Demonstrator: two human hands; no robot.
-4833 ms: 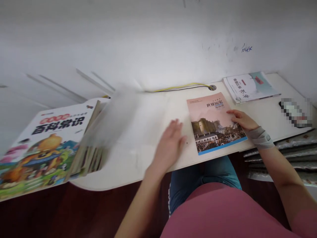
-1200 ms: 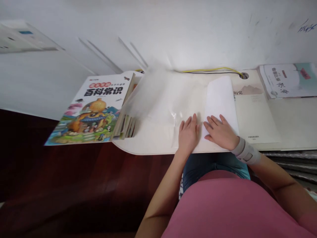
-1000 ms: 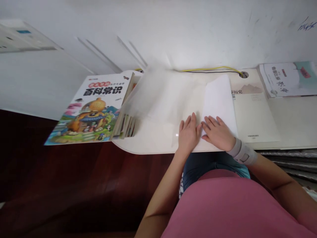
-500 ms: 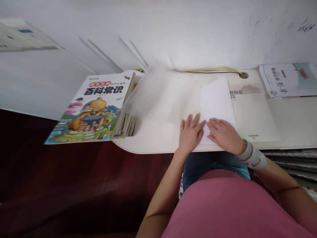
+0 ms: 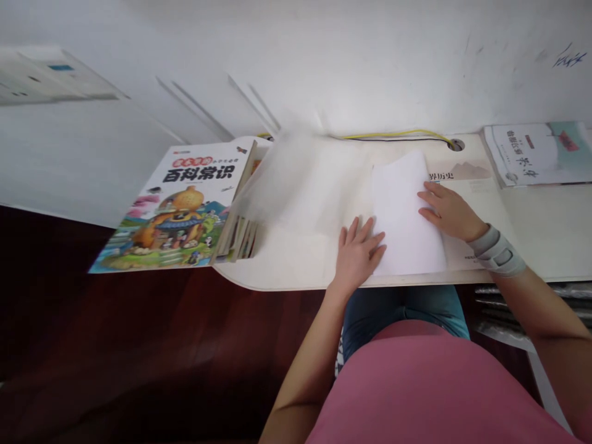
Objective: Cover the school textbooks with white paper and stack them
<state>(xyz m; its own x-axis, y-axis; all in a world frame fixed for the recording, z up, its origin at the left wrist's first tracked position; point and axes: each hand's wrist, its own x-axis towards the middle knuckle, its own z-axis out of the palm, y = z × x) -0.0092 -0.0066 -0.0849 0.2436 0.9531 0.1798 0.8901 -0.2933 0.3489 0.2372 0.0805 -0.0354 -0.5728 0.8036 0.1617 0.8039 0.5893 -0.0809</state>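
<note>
A folded sheet of white paper point(image 5: 404, 216) lies over the left part of a pale book point(image 5: 481, 213) with Chinese lettering. My left hand point(image 5: 357, 254) rests flat with fingers spread, its fingertips at the paper's left edge. Over the paper's upper right edge is my right hand point(image 5: 446, 209), fingers stretched out and touching the paper and the book cover. A grey band circles my right wrist. To the left, a translucent plastic sheet point(image 5: 296, 179) spreads across the white desk and rises toward the wall.
A stack of books topped by a colourful picture-covered one point(image 5: 176, 209) overhangs the desk's left end. Another booklet point(image 5: 536, 154) lies at the back right. A yellow cable point(image 5: 393, 133) runs along the wall into a round hole point(image 5: 456, 145). The white desk point(image 5: 272, 265) has a rounded front corner.
My right hand has moved up and right, from the paper's lower middle to its upper right edge. My left hand stays nearly in place. The view has shifted slightly.
</note>
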